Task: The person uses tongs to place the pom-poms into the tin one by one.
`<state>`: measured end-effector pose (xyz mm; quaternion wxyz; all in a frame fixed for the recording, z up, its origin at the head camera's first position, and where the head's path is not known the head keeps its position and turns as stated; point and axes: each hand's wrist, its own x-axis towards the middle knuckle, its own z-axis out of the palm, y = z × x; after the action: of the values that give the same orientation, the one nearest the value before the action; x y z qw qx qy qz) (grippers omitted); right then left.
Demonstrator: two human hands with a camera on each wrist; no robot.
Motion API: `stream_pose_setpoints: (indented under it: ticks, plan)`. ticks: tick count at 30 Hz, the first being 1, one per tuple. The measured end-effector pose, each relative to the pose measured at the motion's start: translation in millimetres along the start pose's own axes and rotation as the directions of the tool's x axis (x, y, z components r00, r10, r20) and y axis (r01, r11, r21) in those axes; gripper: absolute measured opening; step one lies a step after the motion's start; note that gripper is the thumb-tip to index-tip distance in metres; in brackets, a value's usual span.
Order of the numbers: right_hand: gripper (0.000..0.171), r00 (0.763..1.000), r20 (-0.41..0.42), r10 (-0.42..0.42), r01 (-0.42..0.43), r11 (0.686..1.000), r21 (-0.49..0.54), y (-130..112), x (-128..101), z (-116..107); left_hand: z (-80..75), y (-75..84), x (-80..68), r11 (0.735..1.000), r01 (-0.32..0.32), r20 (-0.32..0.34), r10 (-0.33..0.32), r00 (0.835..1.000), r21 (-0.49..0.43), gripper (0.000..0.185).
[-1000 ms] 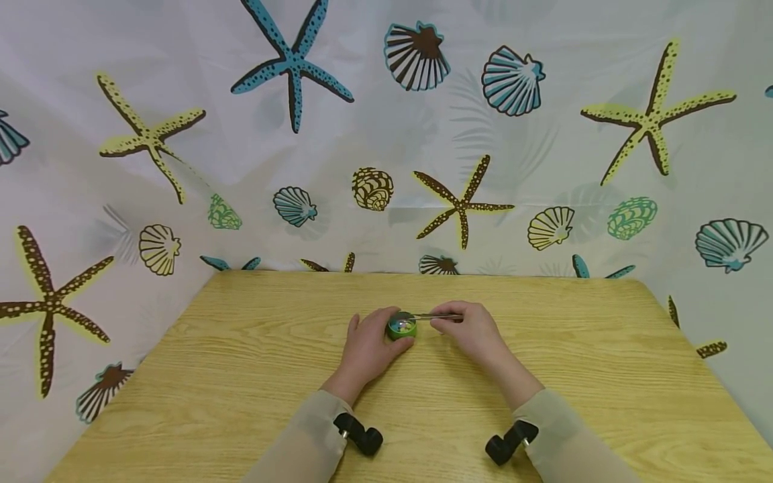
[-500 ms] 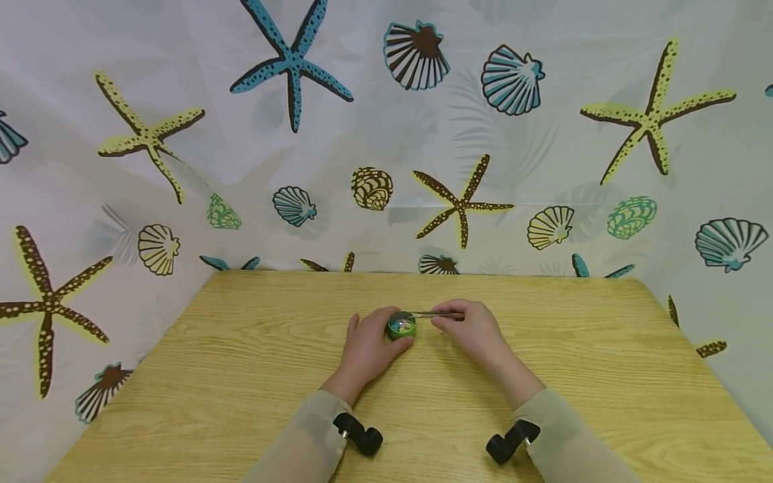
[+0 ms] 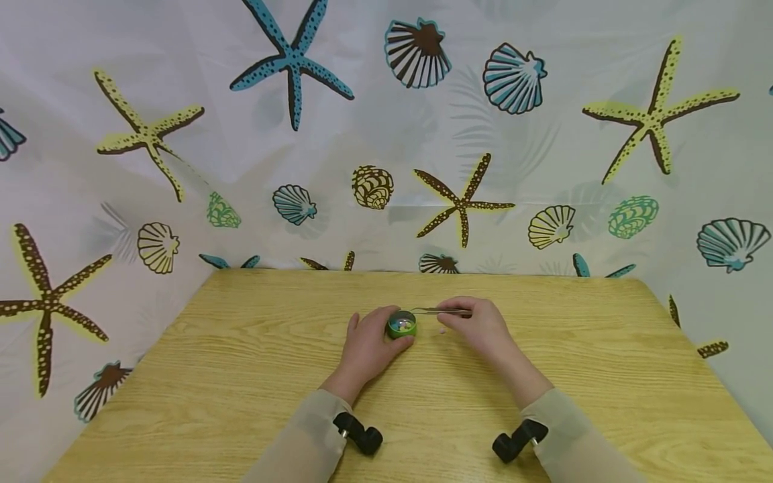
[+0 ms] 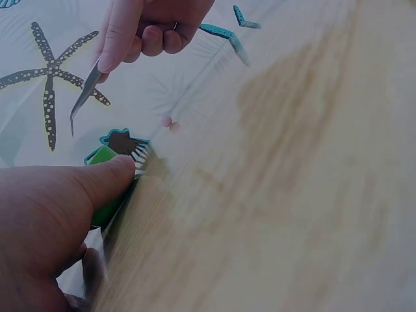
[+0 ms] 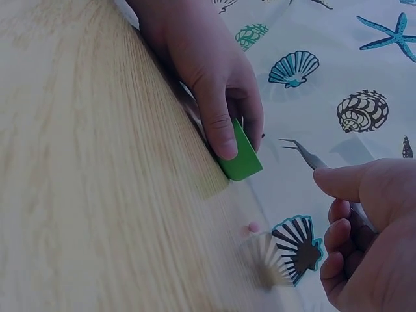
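Note:
A small round green container (image 3: 401, 325) stands mid-table, and my left hand (image 3: 367, 343) grips its side with thumb and fingers. It shows again as the green container (image 5: 242, 159) under the left thumb (image 5: 218, 133) in the right wrist view. My right hand (image 3: 477, 323) pinches thin metal tweezers (image 3: 436, 310), whose curved tips hang just above and right of the container's rim. The tweezers (image 4: 84, 97) appear to hold nothing. A tiny pink bead (image 4: 168, 121) lies on the table between the container and the right hand, and the right wrist view shows the bead (image 5: 253, 227) too.
The wooden table (image 3: 241, 376) has bare surface all round the hands. A curtain (image 3: 374, 134) printed with starfish and shells hangs close behind the far edge and along both sides.
My right hand has drawn the tweezers slightly right and up, away from the container's opening. The left hand and container have stayed put.

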<state>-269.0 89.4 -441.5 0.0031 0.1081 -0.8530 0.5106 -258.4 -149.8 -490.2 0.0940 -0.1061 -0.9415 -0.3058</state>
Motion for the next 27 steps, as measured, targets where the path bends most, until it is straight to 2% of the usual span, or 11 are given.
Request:
stream_pose_setpoints:
  ticks: [18,27]
  plan:
    - [0.021,1.000,-0.009,0.017,-0.018,1.000,-0.022,17,-8,-28,1.5,0.6,-0.2,1.000,0.001,-0.004,-0.001,1.000,0.008,0.066]
    - [0.021,0.999,-0.017,0.050,-0.050,0.998,-0.022,27,-8,-34,2.3,-1.9,-0.4,1.000,-0.005,-0.004,0.005,1.000,0.013,0.066]
